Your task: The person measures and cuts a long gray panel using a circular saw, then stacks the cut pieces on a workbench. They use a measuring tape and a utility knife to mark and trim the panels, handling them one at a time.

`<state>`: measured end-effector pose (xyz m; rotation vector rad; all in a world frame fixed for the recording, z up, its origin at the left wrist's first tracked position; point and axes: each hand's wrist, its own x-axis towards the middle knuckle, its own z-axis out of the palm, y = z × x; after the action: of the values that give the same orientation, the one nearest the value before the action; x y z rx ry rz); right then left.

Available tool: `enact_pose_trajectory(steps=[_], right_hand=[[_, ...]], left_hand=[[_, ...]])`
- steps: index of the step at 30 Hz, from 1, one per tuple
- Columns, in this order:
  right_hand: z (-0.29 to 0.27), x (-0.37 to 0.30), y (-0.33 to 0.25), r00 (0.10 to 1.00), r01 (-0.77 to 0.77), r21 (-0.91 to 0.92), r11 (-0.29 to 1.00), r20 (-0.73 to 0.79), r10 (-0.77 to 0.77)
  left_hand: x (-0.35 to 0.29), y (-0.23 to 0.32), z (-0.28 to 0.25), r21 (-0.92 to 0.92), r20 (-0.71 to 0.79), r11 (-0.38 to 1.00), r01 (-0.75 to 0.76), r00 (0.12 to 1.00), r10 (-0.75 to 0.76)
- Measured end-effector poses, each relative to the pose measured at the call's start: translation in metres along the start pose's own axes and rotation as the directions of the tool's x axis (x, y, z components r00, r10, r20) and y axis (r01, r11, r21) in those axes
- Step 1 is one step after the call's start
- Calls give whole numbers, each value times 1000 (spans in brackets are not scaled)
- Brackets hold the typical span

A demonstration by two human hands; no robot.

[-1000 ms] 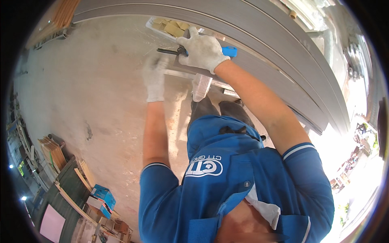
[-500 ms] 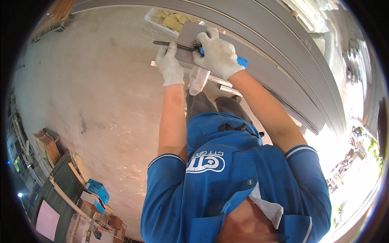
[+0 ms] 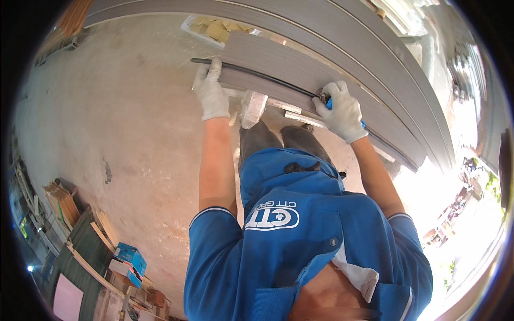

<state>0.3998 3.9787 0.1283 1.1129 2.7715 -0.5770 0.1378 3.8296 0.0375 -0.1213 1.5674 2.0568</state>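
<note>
A narrow grey board (image 3: 273, 56) lies in front of me, and a thin dark strip (image 3: 257, 73) runs lengthwise along it. The strip's left end sticks out past the board. My left hand (image 3: 212, 92), in a white glove, is closed at the board's left end, thumb over the strip, the other fingers partly hidden. Further right, my gloved right hand (image 3: 344, 113) grips a blue-handled tool (image 3: 330, 104) whose dark head sits at the strip. Fingers cover most of the tool, so its exact kind cannot be made out.
Long grey panels (image 3: 342, 48) curve beyond the board. A white support (image 3: 253, 108) is beneath it, above my legs. A white crate (image 3: 187, 24) with yellowish pieces stands at the far side. Down left are a blue box (image 3: 128, 262) and stacked wooden boards (image 3: 61, 203).
My right hand has slid right along the board with the blue-handled tool, leaving a longer stretch of strip visible along the board. My left hand has shifted slightly left and down.
</note>
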Motion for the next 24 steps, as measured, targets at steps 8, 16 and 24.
enact_pose_trajectory(steps=[8, 16, 24], right_hand=[[-23, -79, 6, 978, -176, 973, -149, 190, 84], [-77, -140, 61, 763, -594, 683, 424, 646, 28], [-55, -164, 39, 540, -360, 269, 893, 841, -36]], left_hand=[[2, -8, -10, 28, 60, 1000, -10, 998, 9], [8, -9, -13, -32, 101, 999, 35, 994, -31], [9, -7, -14, 34, 146, 999, 6, 989, -11]])
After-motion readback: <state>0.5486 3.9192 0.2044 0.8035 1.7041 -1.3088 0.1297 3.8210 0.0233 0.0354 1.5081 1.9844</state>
